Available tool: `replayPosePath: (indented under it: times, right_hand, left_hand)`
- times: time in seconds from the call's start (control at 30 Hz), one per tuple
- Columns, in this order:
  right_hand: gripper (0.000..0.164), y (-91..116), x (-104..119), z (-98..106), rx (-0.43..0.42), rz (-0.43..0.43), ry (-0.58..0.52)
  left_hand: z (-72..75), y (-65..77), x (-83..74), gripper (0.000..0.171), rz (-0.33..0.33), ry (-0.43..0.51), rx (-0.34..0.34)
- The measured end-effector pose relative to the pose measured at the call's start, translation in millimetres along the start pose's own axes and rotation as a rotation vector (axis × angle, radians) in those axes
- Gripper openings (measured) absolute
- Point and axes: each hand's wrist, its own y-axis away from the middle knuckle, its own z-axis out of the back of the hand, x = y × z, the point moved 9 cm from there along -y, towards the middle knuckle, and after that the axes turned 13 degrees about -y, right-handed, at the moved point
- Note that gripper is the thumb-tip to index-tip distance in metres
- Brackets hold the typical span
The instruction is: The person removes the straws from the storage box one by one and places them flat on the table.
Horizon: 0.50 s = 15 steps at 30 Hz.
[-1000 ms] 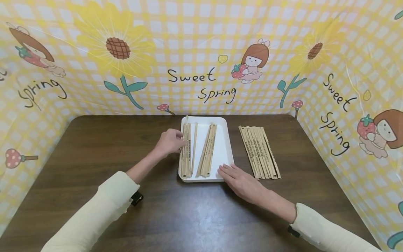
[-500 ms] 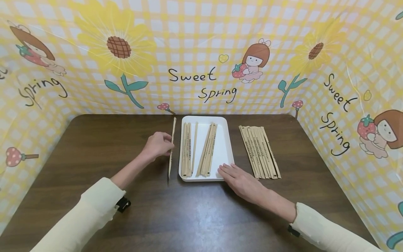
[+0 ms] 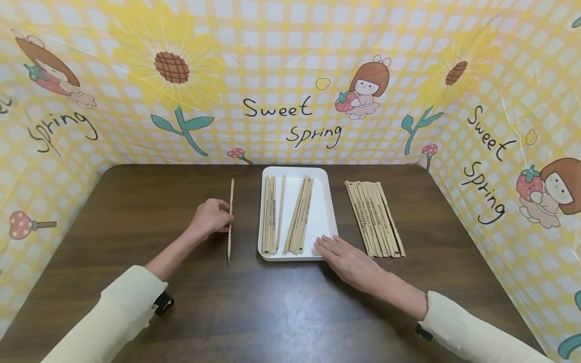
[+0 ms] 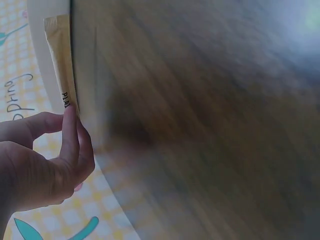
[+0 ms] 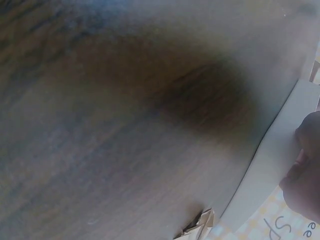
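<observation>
Over in the left hand (image 3: 211, 218), pinching one paper-wrapped stick (image 3: 232, 199) around mid-length. Just right of that hand, got a white tray (image 3: 323, 206) holding loose bunches (image 3: 270, 217). Resting the right hand (image 3: 348, 261), relaxed with straight fingers, at its near right corner, right beside a spread row of wrapped sticks (image 3: 375, 219).

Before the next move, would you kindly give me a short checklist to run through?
1. Left hand pinching one paper packet: ok.
2. Held paper packet outside the white tray: ok.
3. Right hand at the tray's near right corner: ok.
4. Packets in the tray all parallel: not ok; one group slants.
5. Packet row beside the tray, on the table: ok.
6. Held paper packet touching the table: cannot tell.
</observation>
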Motion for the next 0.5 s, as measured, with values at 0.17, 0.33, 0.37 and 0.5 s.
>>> replayPosePath:
  times: [0.17,0.33,0.37,0.5]
  right_hand:
    - [0.041,0,0,0,0.006,-0.006,-0.003]
    - [0.041,0,-1,-1,0.007,-0.010,-0.007]
    - [0.041,0,-1,-1,0.006,-0.010,-0.008]
    - [0.044,0,-1,-1,0.004,-0.009,-0.004]
  left_hand:
    - [3.3,-1.2,8.7,0.038,0.004,-0.031,-0.014]
    - [4.6,-2.0,12.0,0.036,-0.007,-0.095,-0.019]
    - [4.8,-1.9,12.3,0.036,-0.009,-0.109,-0.020]
    - [5.8,-1.1,13.1,0.035,-0.020,-0.154,-0.028]
